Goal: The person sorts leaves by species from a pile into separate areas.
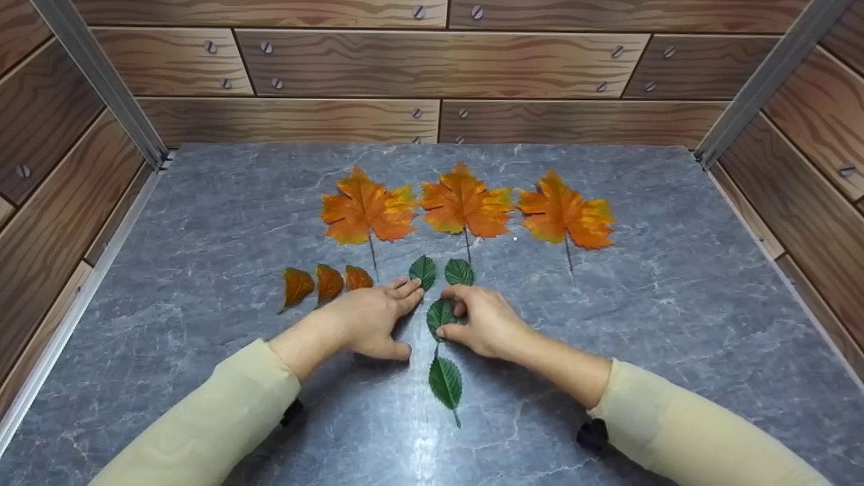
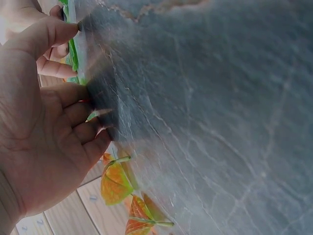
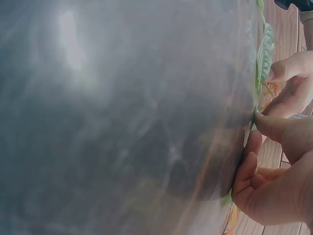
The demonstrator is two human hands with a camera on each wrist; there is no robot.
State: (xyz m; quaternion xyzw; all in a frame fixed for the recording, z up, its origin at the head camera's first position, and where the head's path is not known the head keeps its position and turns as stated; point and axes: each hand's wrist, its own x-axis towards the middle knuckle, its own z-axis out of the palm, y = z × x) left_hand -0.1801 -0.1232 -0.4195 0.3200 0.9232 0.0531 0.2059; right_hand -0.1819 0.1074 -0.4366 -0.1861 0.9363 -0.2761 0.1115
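the small green leaf [image 1: 441,316] lies on the grey table [image 1: 641,324], pinched in the right hand [image 1: 487,328]. the left hand [image 1: 368,318] rests flat beside it, fingers straight. a quick tug could bump the two green leaves [image 1: 440,271] just above.

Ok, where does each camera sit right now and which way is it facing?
Head: on the head, looking forward and down at the table, leaves, both hands and sleeves.
Left wrist: on that wrist, looking along the left hand across the tabletop to small orange leaves.
Right wrist: low beside the right hand, whose fingers pinch a green leaf.
Shared: the green leaf shows in head and right wrist views.
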